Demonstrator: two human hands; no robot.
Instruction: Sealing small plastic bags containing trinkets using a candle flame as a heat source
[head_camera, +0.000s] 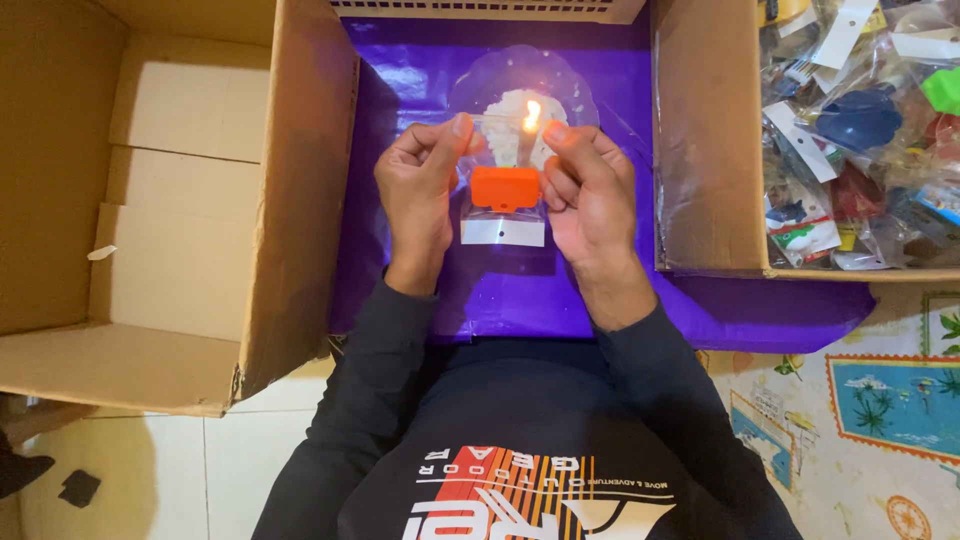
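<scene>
My left hand (420, 185) and my right hand (588, 190) together hold a small clear plastic bag (503, 225) with an orange toy piece (505, 187) inside it. Both hands pinch the bag's top edge just beside the flame (532, 113) of a lit white candle (527, 145). The candle stands on a clear plastic dish (470, 85) with melted white wax. A white label strip (503, 232) hangs at the bag's lower end.
A purple plastic sheet (700, 310) covers the work surface. A large open cardboard box (180, 200) stands at the left. Another cardboard box (705, 140) at the right holds several bagged toys (860, 120). A patterned mat (890, 400) lies at the lower right.
</scene>
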